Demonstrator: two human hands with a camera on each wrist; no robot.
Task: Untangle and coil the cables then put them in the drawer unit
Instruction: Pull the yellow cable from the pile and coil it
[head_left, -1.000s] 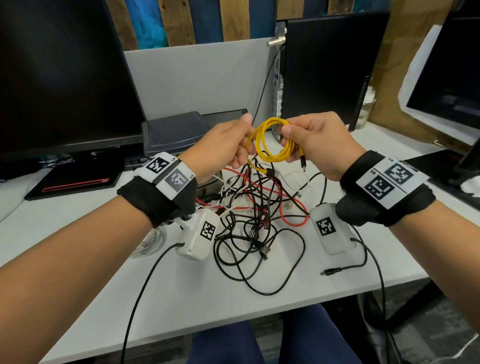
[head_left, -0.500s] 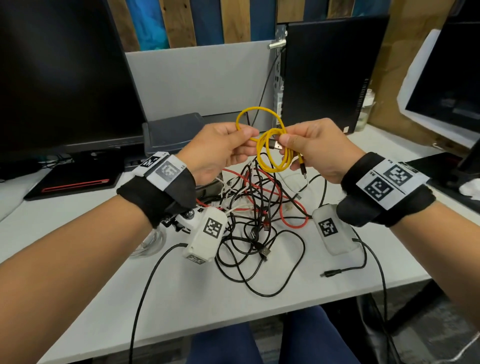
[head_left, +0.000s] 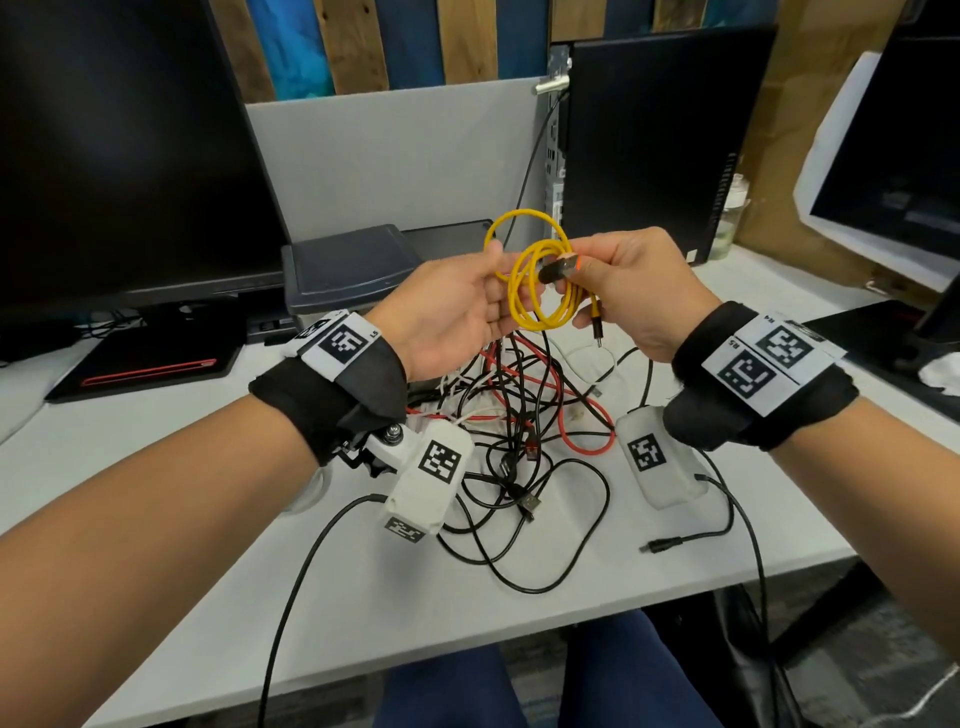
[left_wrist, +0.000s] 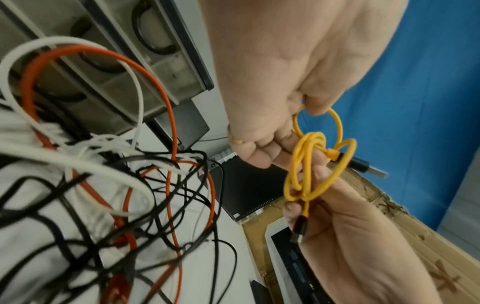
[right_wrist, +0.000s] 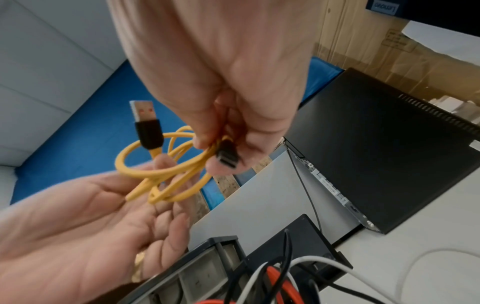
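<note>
**Reporter:** Where is the yellow cable (head_left: 543, 327)?

**Me:** Held up over the desk (head_left: 467, 623), looped into a loose coil between both my hands. It is above the tangle of black, red and white cables (head_left: 519, 431) lying on the surface.

**Reporter:** And your grip?

**Me:** My left hand (head_left: 447, 312), palm up, pinches one loop between thumb and forefinger, and the coil drapes across its fingers. My right hand (head_left: 644, 291) pinches the opposite side between thumb and fingertips. The large USB plug (head_left: 558, 270) juts out by my right thumb. The small plug (head_left: 597, 330) hangs below.

**Reporter:** The drawer unit (head_left: 343, 265)?

**Me:** Behind my left hand, in front of the grey partition (head_left: 389, 166).
</note>
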